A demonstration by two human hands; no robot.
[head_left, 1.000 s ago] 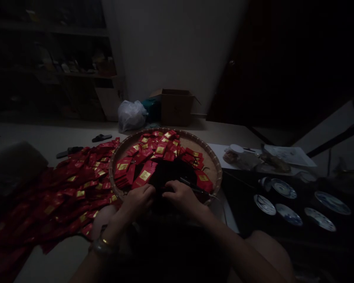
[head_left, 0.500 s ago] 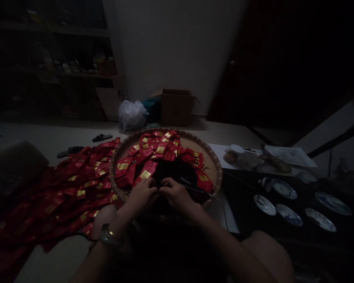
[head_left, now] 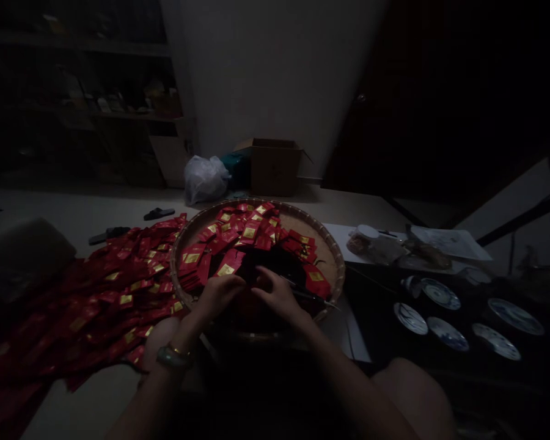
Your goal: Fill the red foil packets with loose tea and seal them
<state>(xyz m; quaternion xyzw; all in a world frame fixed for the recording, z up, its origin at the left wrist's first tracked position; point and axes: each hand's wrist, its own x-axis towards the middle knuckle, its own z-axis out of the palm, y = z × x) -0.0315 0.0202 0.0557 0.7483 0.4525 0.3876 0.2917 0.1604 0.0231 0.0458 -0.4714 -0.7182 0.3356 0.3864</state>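
Over the near part of a round woven tray (head_left: pixel 327 235), my two hands face each other, a small gap between them. My left hand (head_left: pixel 220 297) is closed, fingers curled inward; what they hold is hidden in the dark. My right hand (head_left: pixel 277 297) has thumb and fingers apart, with nothing visible in it. A dim reddish patch shows below and between them, too dark to name. Just beyond lies a dark loose heap (head_left: pixel 284 264), ringed by red packets (head_left: pixel 250 233) with gold labels. A slim dark tool with a pale tip (head_left: pixel 314 298) rests beside my right hand, across the rim.
A large pile of red packets (head_left: pixel 114 299) covers the floor at left, near slippers (head_left: pixel 159 213). Small patterned dishes (head_left: pixel 448 334) stand on a dark surface at right, with a lidded jar (head_left: pixel 365 237) behind. A white plastic bag (head_left: pixel 206 178) and cardboard box (head_left: pixel 275 168) stand by the wall.
My hands were close together, fingertips nearly meeting; now they are slightly apart. My right fingers have spread. A reddish patch now shows between the hands. The tray and tool have stayed put.
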